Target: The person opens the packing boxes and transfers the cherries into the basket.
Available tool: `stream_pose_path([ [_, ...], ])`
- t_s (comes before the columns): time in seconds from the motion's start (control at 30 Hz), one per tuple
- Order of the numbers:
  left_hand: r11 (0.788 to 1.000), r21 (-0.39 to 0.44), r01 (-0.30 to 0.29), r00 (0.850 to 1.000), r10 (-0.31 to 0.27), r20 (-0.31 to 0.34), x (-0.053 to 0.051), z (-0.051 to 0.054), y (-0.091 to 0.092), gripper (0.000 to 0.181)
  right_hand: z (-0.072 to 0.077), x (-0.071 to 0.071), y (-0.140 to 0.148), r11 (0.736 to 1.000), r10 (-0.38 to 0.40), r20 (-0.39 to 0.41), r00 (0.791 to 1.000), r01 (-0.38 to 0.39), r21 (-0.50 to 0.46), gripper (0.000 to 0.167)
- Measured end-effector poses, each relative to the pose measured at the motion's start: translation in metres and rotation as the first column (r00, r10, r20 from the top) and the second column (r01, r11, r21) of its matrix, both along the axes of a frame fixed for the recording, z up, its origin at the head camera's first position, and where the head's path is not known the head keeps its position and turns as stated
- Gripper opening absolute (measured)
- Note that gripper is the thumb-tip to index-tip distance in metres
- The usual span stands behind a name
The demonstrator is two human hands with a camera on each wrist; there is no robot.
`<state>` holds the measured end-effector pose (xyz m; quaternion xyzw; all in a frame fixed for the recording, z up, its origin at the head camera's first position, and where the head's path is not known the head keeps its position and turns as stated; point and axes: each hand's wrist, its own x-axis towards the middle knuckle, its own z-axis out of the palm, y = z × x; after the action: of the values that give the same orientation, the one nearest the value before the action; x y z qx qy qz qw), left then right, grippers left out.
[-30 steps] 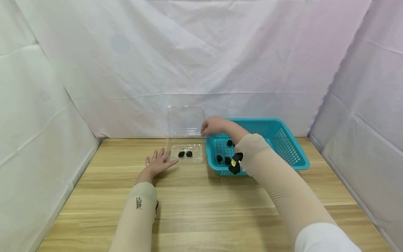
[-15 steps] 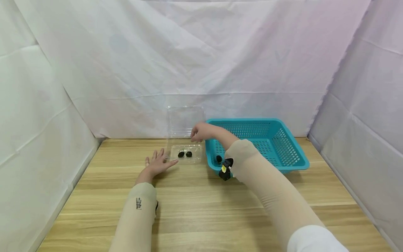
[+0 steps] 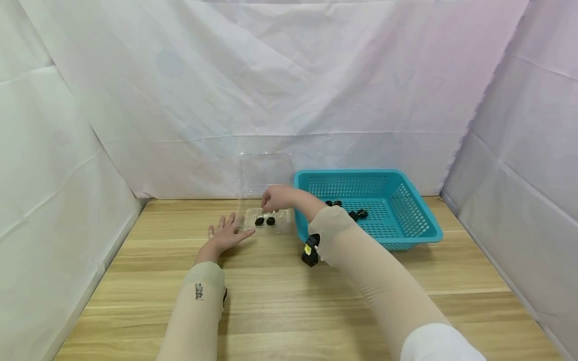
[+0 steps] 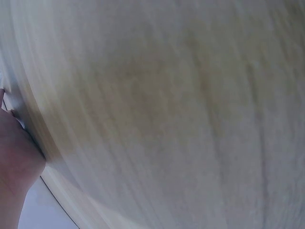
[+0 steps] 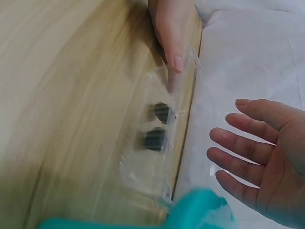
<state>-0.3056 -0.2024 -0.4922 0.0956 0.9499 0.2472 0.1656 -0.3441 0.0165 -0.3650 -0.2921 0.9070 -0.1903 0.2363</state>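
Observation:
My left hand (image 3: 225, 236) lies on the table with its fingers spread, its thumb at the left edge of a clear plastic clamshell box (image 3: 282, 228). The box's lid (image 3: 266, 170) stands raised against the back cloth. Inside sit two small dark round pieces (image 3: 270, 220), cherry-like, with a thin stem-like line above them. Over the box hovers my right hand (image 3: 277, 197). In the right wrist view its fingers (image 5: 243, 143) are apart and loosely bent, with nothing between them. Only part of my left hand (image 4: 19, 152) shows in the left wrist view.
Right of the box stands a turquoise perforated basket (image 3: 417, 210). Several similar dark pieces (image 3: 358, 214) lie in it, partly hidden by my right arm. White cloth (image 3: 271, 90) encloses the back and sides of the wooden table (image 3: 271, 301).
My right hand has moved left and lower, from the basket's left rim to above the clear box. My left hand and the two dark pieces in the box have stayed put.

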Motion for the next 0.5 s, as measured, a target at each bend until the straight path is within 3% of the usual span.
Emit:
stream_pose_path([
  [0.33,1.000,0.016,-0.007,1.000,0.007,-0.004,-0.001,0.001,-0.002,0.100,-0.020,0.000,-0.014,0.997,-0.058,0.031,0.998,0.060,-0.055,0.029],
  [0.5,1.000,0.014,-0.005,1.000,0.006,-0.006,-0.002,-0.001,-0.002,0.101,-0.034,0.000,-0.016,0.996,-0.087,-0.033,0.996,0.086,-0.029,0.026],
])
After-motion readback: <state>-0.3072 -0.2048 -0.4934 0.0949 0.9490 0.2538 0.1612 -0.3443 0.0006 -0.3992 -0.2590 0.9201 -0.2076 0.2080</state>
